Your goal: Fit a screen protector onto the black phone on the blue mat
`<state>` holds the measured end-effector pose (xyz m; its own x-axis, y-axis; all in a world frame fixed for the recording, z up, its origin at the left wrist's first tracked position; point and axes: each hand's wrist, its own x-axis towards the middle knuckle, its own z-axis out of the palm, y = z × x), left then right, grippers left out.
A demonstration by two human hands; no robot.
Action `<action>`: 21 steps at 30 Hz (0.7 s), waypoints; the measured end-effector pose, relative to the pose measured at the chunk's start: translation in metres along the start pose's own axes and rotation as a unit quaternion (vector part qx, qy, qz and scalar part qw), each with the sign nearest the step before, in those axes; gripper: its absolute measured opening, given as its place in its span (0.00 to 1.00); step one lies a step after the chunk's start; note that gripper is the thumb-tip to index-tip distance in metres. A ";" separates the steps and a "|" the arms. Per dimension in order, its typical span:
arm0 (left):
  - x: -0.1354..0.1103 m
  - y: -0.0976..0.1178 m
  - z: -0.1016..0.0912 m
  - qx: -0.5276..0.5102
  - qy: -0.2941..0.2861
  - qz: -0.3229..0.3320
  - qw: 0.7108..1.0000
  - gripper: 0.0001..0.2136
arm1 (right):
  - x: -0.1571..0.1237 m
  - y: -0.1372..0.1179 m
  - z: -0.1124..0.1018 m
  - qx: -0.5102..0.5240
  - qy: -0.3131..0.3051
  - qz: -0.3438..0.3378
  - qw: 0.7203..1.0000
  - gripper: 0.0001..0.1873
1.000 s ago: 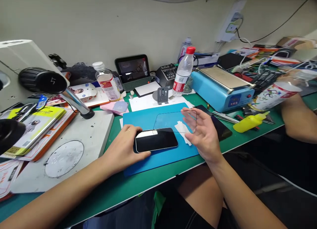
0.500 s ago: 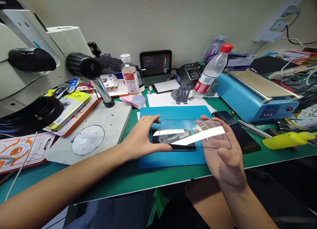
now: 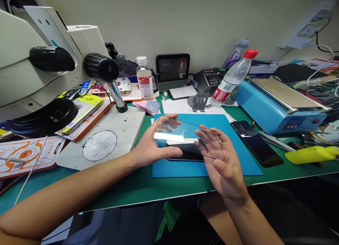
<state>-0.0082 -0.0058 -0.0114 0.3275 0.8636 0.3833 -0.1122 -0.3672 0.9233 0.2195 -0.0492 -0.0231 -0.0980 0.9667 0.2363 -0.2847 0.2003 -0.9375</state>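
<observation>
A clear glass screen protector (image 3: pixel 185 129) with a thin black border is held above the blue mat (image 3: pixel 180 170), tilted and catching a bright reflection. My left hand (image 3: pixel 148 148) grips its left end, fingers behind and thumb in front. The right end rests in my right hand (image 3: pixel 226 167), with fingers seen through the glass and the thumb near the edge. Beneath the glass a dark phone (image 3: pixel 188 155) lies on the mat, partly hidden by the glass and my hands.
A second black phone (image 3: pixel 261 146) lies on the mat's right. Beyond it stand a blue heating machine (image 3: pixel 267 103) and a yellow squeeze bottle (image 3: pixel 308 155). A red-capped bottle (image 3: pixel 225 88) leans behind. At left are a microscope (image 3: pixel 53 82) and stacked boxes (image 3: pixel 79 112).
The glass has swung from nearly level to slanting down rightward, its left end shifting left into my left hand. My right hand has moved left with it. The camera view has shifted slightly.
</observation>
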 end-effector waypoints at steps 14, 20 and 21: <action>0.000 0.006 0.004 0.054 0.000 -0.034 0.998 0.29 | -0.005 -0.007 -0.017 -0.283 -0.034 0.017 0.958 0.38; 0.004 -0.001 0.005 0.100 0.034 -0.080 0.991 0.30 | 0.002 -0.030 -0.054 -0.463 0.067 -0.044 0.883 0.23; 0.003 -0.001 0.004 0.105 0.019 -0.079 0.991 0.30 | 0.003 -0.032 -0.051 -0.477 0.037 -0.050 0.877 0.27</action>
<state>-0.0029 -0.0038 -0.0112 0.2889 0.9272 0.2386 0.1363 -0.2865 0.9483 0.2774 -0.0442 -0.0051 -0.0457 0.9375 0.3450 0.6426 0.2920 -0.7084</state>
